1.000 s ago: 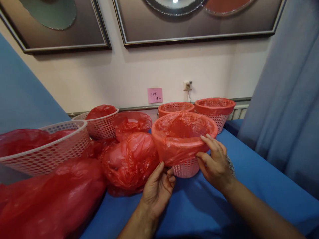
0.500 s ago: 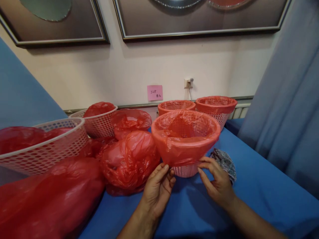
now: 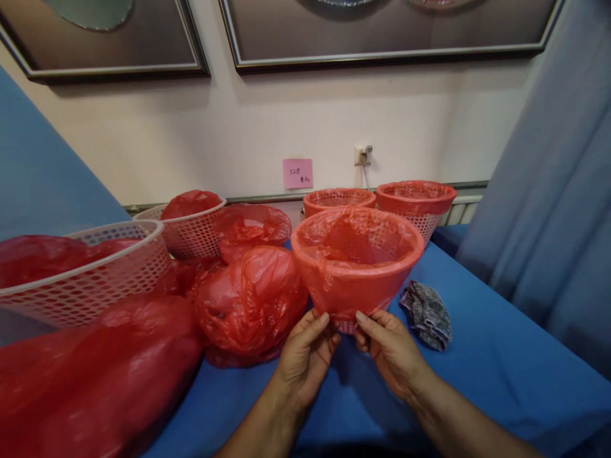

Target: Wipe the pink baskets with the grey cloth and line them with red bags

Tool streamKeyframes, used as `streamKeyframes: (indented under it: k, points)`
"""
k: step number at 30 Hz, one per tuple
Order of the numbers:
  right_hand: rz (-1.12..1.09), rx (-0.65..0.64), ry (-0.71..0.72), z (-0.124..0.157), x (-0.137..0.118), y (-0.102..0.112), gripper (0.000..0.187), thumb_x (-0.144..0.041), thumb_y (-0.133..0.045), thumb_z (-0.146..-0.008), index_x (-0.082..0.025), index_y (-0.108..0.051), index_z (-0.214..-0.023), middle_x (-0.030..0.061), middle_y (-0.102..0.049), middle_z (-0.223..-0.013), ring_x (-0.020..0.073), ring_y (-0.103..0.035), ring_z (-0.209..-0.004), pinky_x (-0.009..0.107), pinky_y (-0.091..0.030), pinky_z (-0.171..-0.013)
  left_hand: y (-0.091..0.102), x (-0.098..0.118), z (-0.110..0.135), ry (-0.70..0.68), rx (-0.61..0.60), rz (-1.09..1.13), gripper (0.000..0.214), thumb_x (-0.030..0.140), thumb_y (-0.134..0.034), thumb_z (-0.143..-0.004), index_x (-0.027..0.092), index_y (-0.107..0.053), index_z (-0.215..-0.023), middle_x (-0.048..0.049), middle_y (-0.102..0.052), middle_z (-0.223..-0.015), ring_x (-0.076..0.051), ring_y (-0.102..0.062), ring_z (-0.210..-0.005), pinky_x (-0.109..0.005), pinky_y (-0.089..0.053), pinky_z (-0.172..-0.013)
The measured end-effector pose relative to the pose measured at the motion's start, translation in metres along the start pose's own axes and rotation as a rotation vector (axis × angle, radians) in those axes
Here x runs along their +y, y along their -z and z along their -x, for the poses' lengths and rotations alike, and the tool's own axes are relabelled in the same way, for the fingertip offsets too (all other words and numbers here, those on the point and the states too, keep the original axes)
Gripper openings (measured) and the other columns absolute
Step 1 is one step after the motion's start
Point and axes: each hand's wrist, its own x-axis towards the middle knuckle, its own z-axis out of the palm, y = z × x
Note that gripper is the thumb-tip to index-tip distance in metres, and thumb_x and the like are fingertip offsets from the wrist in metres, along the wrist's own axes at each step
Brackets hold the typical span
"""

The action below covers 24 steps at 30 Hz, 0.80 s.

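The person's two hands are close together in front of a plastic basket [image 3: 346, 327], whose upper part is covered by a thin red bag [image 3: 358, 292]. The bag lines the inside of this basket and is turned over its rim, so it hangs around the outer wall; only a small piece of the pierced lower wall shows, between the hands.

The left hand [image 3: 308, 356] has its thumb pressed toward the bent fingers, and it pinches the lower edge of the red bag. The right hand [image 3: 390, 353] does the same a little to the side — its thumb lies on the bag's edge and its fingers are curled below. Both grips are narrow, nearly closed, with only the thin film between.

The basket is upright, with its mouth upward, at the blue table [image 3: 506, 362]; the hands hide part of its base, so one cannot tell how fully it rests there. Just beside the left hand lies a crumpled red bundle [image 3: 252, 305]. Near the right hand is a folded grey cloth [image 3: 426, 316], not touched. Behind the basket stand two more lined baskets [image 3: 417, 226] — near the wall, under a pink note [image 3: 297, 173] and a socket [image 3: 361, 156].
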Motion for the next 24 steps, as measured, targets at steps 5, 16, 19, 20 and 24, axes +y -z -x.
streamKeyframes:
  k: [5, 16, 19, 20, 24]
  points:
    - [0.128, 0.039, 0.000, -0.003, 0.006, 0.010, 0.050, -0.059, -0.091, -0.060, -0.016, -0.068, -0.072, -0.0022, -0.060, -0.059, 0.0089, -0.049, -0.052, 0.023, -0.037, -0.052, -0.005, 0.013, -0.010, -0.044, 0.037, 0.165, 0.010, 0.007, -0.070, -0.088, 0.013, -0.073, -0.095, -0.0071, -0.079, -0.098, -0.018, -0.075, -0.087, -0.031, -0.063, -0.080]
    - [1.217, -0.125, 1.211, 0.017, -0.059, -0.006, 0.040, -0.015, -0.059, -0.094, -0.023, -0.062, -0.133, 0.0108, -0.068, -0.131, 0.0262, -0.063, -0.120, 0.044, -0.050, -0.101, -0.036, 0.044, -0.024, -0.142, 0.013, 0.253, 0.029, -0.004, -0.049, -0.093, 0.011, -0.072, -0.104, -0.0085, -0.081, -0.091, -0.016, -0.078, -0.077, -0.029, -0.066, -0.077]
    - [1.465, -0.035, 1.349, -0.010, -0.077, -0.007, 0.050, -0.010, -0.054, -0.093, -0.018, -0.052, -0.142, 0.0140, -0.066, -0.134, 0.0305, -0.060, -0.125, 0.051, -0.044, -0.106, -0.035, 0.049, -0.026, -0.128, 0.030, 0.287, 0.028, -0.003, -0.048, -0.094, 0.010, -0.070, -0.107, -0.0090, -0.081, -0.091, -0.017, -0.078, -0.076, -0.028, -0.066, -0.075]
    - [1.498, -0.030, 1.351, -0.019, -0.080, -0.005, 0.048, -0.010, -0.053, -0.093, -0.017, -0.053, -0.141, 0.0136, -0.068, -0.129, 0.0300, -0.062, -0.119, 0.051, -0.046, -0.103, -0.034, 0.052, -0.028, -0.127, 0.041, 0.303, 0.027, -0.002, -0.048, -0.095, 0.009, -0.070, -0.107, -0.0088, -0.080, -0.091, -0.017, -0.078, -0.076, -0.028, -0.066, -0.075]
    - [1.456, -0.053, 1.381, -0.037, -0.084, 0.011, 0.039, -0.007, -0.049, -0.092, -0.019, -0.059, -0.128, 0.0079, -0.073, -0.107, 0.0243, -0.066, -0.098, 0.044, -0.049, -0.090, -0.025, 0.068, -0.036, -0.120, 0.065, 0.337, 0.021, 0.002, -0.050, -0.097, 0.009, -0.068, -0.104, -0.0074, -0.079, -0.086, -0.015, -0.076, -0.070, -0.024, -0.064, -0.070]
